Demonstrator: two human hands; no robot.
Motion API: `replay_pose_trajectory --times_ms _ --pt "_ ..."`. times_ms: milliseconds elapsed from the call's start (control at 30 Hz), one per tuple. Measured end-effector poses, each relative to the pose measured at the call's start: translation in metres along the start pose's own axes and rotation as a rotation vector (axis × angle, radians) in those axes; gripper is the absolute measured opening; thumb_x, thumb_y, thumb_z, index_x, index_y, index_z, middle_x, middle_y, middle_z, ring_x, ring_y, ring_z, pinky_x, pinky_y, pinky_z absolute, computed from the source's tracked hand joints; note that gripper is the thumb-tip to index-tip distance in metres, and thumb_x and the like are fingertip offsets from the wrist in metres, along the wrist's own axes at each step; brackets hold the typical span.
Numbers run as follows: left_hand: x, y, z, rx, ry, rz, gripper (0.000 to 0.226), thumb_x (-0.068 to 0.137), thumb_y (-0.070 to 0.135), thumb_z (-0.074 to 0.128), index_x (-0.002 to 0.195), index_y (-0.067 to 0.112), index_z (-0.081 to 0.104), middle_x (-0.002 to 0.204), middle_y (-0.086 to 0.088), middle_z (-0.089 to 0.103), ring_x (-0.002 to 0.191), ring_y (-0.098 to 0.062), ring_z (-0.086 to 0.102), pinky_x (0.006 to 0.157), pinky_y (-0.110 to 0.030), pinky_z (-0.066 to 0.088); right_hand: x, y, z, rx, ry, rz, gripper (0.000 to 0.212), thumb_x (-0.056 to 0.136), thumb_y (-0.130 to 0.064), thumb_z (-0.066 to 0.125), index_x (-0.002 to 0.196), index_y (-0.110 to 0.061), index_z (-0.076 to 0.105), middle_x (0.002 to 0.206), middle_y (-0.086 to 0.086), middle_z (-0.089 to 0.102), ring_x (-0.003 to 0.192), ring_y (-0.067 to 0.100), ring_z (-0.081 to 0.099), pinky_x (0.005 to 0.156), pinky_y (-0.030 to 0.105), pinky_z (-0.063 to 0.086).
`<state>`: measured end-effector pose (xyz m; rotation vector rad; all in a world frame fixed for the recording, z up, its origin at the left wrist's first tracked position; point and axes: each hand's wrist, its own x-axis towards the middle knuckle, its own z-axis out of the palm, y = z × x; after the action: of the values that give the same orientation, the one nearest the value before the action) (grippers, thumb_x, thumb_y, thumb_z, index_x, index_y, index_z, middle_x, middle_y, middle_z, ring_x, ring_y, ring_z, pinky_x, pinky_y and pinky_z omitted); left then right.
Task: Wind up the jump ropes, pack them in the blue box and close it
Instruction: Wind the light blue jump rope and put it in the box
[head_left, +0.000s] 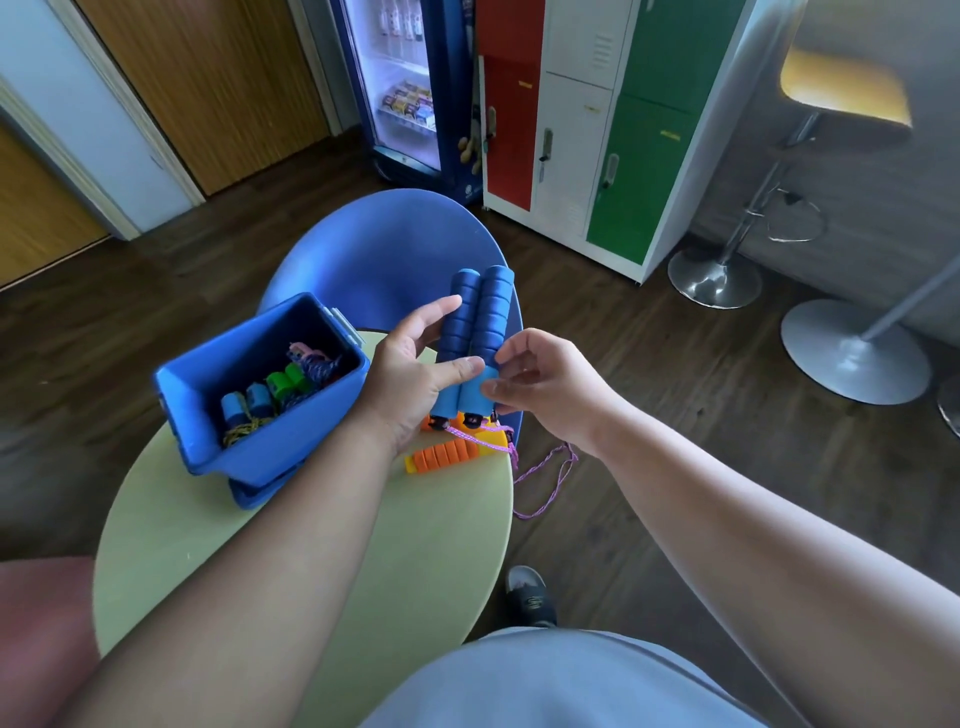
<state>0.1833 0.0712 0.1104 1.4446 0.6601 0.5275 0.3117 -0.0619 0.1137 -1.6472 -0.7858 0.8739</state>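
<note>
Two dark-blue ribbed foam handles (478, 317) of one jump rope stand upright, side by side and touching, above the far edge of the round table (415, 545); the left hand (415, 364) holds them with its thumb laid across their fronts and its fingers behind, while the right hand (545, 384) pinches their lower end with curled fingertips. Their pink-and-purple cord (545, 478) trails from the bottom ends over the table's edge in loose loops. The open blue box (291, 431) beside the left hand holds two light-blue handles, two green ones and something pink with tangled cords, and one orange handle (447, 454) lies on the table.
</note>
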Motion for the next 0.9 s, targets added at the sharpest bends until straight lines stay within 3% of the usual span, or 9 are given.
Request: replay_pose_trajectory --times_ms 100,200,267,333,433,533,633,800,900 --pt "0.001 0.000 -0.004 0.020 -0.017 -0.006 0.068 0.071 0.012 0.087 0.128 0.042 0.066 0.133 0.007 0.068 0.129 -0.011 0.059 0.104 -0.047 0.055 0.002 -0.002 -0.003 -0.124 -0.022 0.014 0.027 0.081 -0.010 0.084 0.094 -0.013 0.060 0.093 0.010 0.072 0.086 0.040 0.073 0.079 0.057 0.060" --pt "0.004 0.001 -0.007 0.028 -0.056 -0.013 0.068 0.071 0.005 0.085 0.128 0.036 0.066 0.130 0.003 0.069 0.126 -0.009 0.061 0.108 -0.043 0.052 0.011 -0.011 -0.014 -0.203 0.118 0.025 0.038 0.085 -0.029 0.081 0.102 -0.013 0.051 0.112 0.014 0.065 0.095 0.036 0.072 0.077 0.054 0.061" --pt "0.006 0.004 -0.007 0.022 -0.118 -0.044 0.068 0.072 -0.001 0.084 0.128 0.034 0.066 0.130 0.002 0.068 0.127 -0.013 0.060 0.106 -0.041 0.052 0.020 -0.022 -0.024 -0.072 0.165 0.009 0.040 0.091 -0.036 0.073 0.116 -0.022 0.044 0.116 0.008 0.058 0.104 0.033 0.069 0.077 0.050 0.063" --pt "0.009 0.006 -0.007 0.023 -0.198 -0.095 0.066 0.078 -0.010 0.079 0.127 0.032 0.066 0.127 0.002 0.068 0.125 -0.020 0.062 0.098 -0.041 0.056 0.030 -0.035 -0.033 -0.074 0.094 -0.016 0.039 0.097 -0.038 0.064 0.128 -0.038 0.041 0.117 0.003 0.057 0.103 0.027 0.070 0.074 0.047 0.064" --pt "0.014 0.010 -0.006 0.031 -0.300 -0.143 0.065 0.079 -0.014 0.075 0.127 0.030 0.066 0.124 0.000 0.068 0.116 -0.025 0.066 0.088 -0.041 0.058 0.042 -0.041 -0.043 -0.163 -0.055 0.006 0.029 0.101 -0.032 0.059 0.128 -0.039 0.051 0.120 0.009 0.062 0.099 0.030 0.070 0.068 0.043 0.064" --pt "0.023 0.012 -0.006 0.069 -0.397 -0.187 0.066 0.079 -0.016 0.075 0.130 0.026 0.065 0.125 -0.005 0.066 0.112 -0.029 0.067 0.092 -0.045 0.060 0.047 -0.035 -0.054 -0.155 -0.165 0.101 0.018 0.101 -0.027 0.061 0.118 -0.030 0.064 0.118 0.019 0.062 0.092 0.028 0.066 0.064 0.041 0.061" --pt "0.031 0.010 -0.004 0.138 -0.469 -0.223 0.070 0.078 -0.015 0.076 0.134 0.025 0.064 0.136 -0.012 0.062 0.122 -0.037 0.064 0.097 -0.049 0.058 0.046 -0.019 -0.061 -0.037 -0.250 0.219 0.019 0.100 -0.024 0.062 0.118 -0.026 0.066 0.129 0.022 0.058 0.101 0.035 0.066 0.068 0.042 0.060" --pt "0.042 -0.004 0.006 0.284 -0.485 -0.190 0.058 0.087 -0.004 0.075 0.134 0.029 0.064 0.131 -0.001 0.066 0.124 -0.014 0.062 0.095 -0.031 0.056 0.046 0.009 -0.065 0.101 -0.150 0.285 0.018 0.098 -0.008 0.063 0.114 -0.016 0.067 0.118 0.023 0.059 0.102 0.036 0.068 0.069 0.043 0.061" --pt "0.053 -0.025 0.000 0.283 -0.279 -0.223 0.035 0.095 0.003 0.067 0.116 0.031 0.067 0.123 0.002 0.070 0.111 -0.014 0.066 0.084 -0.029 0.055 0.047 0.017 -0.075 0.135 0.014 0.280 0.016 0.097 -0.004 0.063 0.106 -0.017 0.067 0.115 0.019 0.058 0.100 0.036 0.067 0.069 0.045 0.063"
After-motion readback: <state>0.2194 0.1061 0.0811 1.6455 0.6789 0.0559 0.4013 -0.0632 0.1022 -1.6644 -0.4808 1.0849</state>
